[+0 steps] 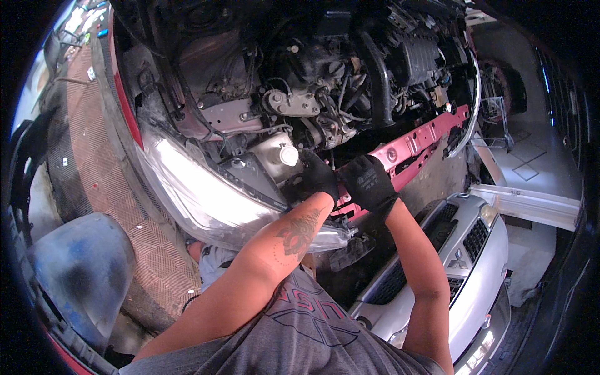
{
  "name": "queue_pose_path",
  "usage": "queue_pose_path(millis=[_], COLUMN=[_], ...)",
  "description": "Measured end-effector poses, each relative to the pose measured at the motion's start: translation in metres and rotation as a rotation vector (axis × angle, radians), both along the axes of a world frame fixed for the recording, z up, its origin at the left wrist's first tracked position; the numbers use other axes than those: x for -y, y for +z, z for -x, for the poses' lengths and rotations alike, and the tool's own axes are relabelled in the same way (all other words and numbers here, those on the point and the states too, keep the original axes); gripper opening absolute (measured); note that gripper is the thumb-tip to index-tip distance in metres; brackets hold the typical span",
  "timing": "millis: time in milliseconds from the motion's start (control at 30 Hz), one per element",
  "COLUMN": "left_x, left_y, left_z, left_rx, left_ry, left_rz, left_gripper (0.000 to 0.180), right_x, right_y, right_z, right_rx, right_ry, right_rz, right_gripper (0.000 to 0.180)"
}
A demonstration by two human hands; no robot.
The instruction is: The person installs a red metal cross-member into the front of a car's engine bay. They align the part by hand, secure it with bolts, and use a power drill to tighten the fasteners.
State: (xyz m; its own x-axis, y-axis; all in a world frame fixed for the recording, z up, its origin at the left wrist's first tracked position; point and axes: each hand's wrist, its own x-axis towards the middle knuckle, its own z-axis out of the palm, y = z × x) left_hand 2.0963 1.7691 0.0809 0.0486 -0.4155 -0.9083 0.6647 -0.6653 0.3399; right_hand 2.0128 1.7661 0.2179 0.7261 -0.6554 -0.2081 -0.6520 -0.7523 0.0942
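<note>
Both my hands wear black gloves and reach into the front of an open engine bay. My left hand [317, 175] is low beside a pale plastic fluid reservoir [269, 150] with a white cap [288, 155]; its fingers are lost in the dark gap. Close on its right, my right hand [369, 182] bends down against the red front crossmember [428, 133]. The back of that glove shows, but its fingertips are hidden. Whether either hand holds anything cannot be seen. A large clear headlight [187, 181] lies left of my hands, partly behind my left forearm.
Behind my hands are the engine mount [294, 103] and a thick black hose [377, 81]. A silver front bumper [465, 275] lies on the right, near a long white beam [531, 207]. At left are a blue-grey rounded panel [81, 269] and reddish textured flooring [94, 125].
</note>
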Motion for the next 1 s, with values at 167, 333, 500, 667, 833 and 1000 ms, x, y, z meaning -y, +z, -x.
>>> queue_pose_path(millis=[167,333,500,667,833,1000], left_x=[0.001,0.001,-0.001,-0.004,-0.003,-0.001], left_y=[0.015,0.033,0.084,0.028,0.043,0.003], left_z=[-0.004,-0.013,-0.036,-0.007,-0.010,0.005], left_rx=[0.068,0.154,0.192,0.313,0.151,0.109], left_ry=[-0.065,0.015,-0.085,-0.138,-0.041,-0.037], left_rz=[-0.037,0.006,0.006,0.082,0.073,0.048], left_gripper=[0.081,0.078,0.070,0.074,0.060,0.062], right_x=[0.002,0.009,0.006,0.008,0.007,0.010], right_y=[0.000,0.013,-0.001,0.001,0.007,0.006], right_z=[-0.005,-0.021,0.001,-0.006,-0.009,-0.011], right_rx=[-0.065,0.074,0.055,0.032,-0.025,0.028], right_ry=[0.034,0.090,0.113,0.107,0.086,0.119], right_rz=[0.031,0.072,0.036,-0.005,0.033,0.074], right_gripper=[0.021,0.021,0.021,0.017,0.014,0.014])
